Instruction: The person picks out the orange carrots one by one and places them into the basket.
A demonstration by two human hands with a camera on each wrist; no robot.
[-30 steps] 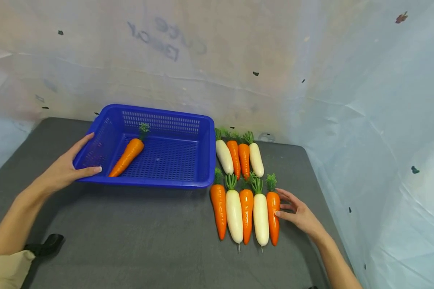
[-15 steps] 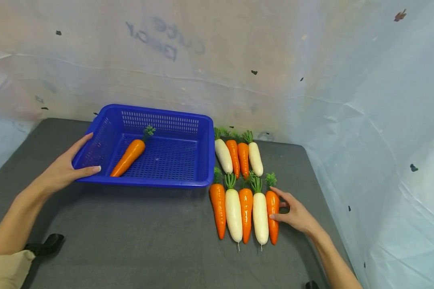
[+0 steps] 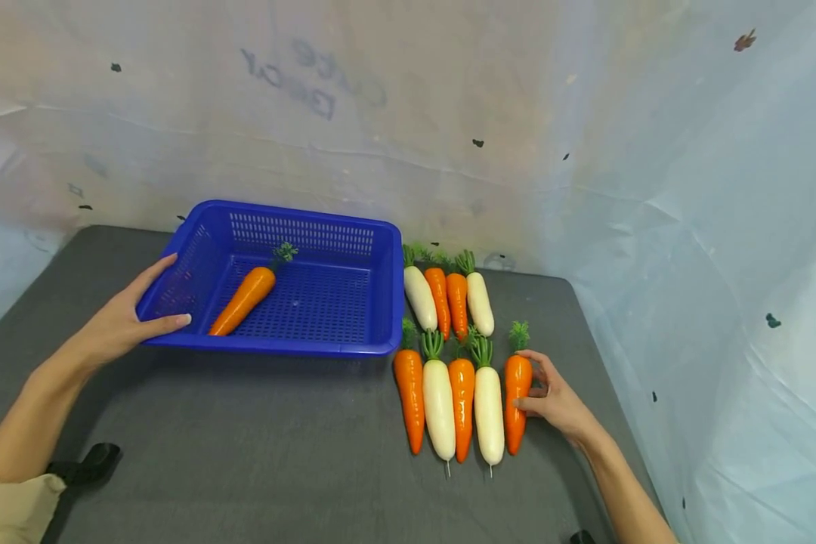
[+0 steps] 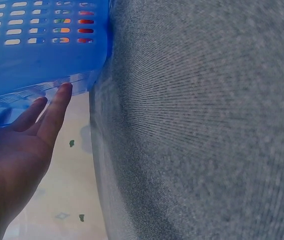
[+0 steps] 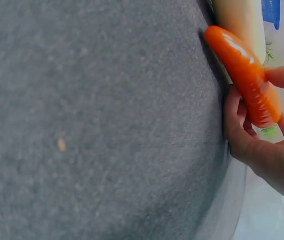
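Observation:
My left hand [image 3: 119, 321] grips the left end of a blue plastic basket [image 3: 279, 346], thumb over the near rim. Inside the basket one carrot [image 3: 248, 295] with a green top lies at a slant. At the right end of the front row, my right hand [image 3: 557, 397] pinches another carrot [image 3: 517, 393] between thumb and fingers. The right wrist view shows that gripped carrot [image 5: 246, 75] tilted, its tip close to the table. A white radish [image 3: 489, 415] lies just left of it, with a small gap between them.
Left of that radish, the front row continues with a carrot [image 3: 462, 408], a white radish [image 3: 438, 408] and a carrot [image 3: 409, 397]. Behind them lies a back row of radishes [image 3: 479, 302] and carrots [image 3: 457, 298]. Plastic sheeting [image 3: 585, 113] hangs beyond the grey table [image 3: 279, 453].
My right hand has closed on the rightmost carrot and shifted it slightly right, away from the radish. The carrot in the basket has rolled a little to the right. The left hand keeps its hold.

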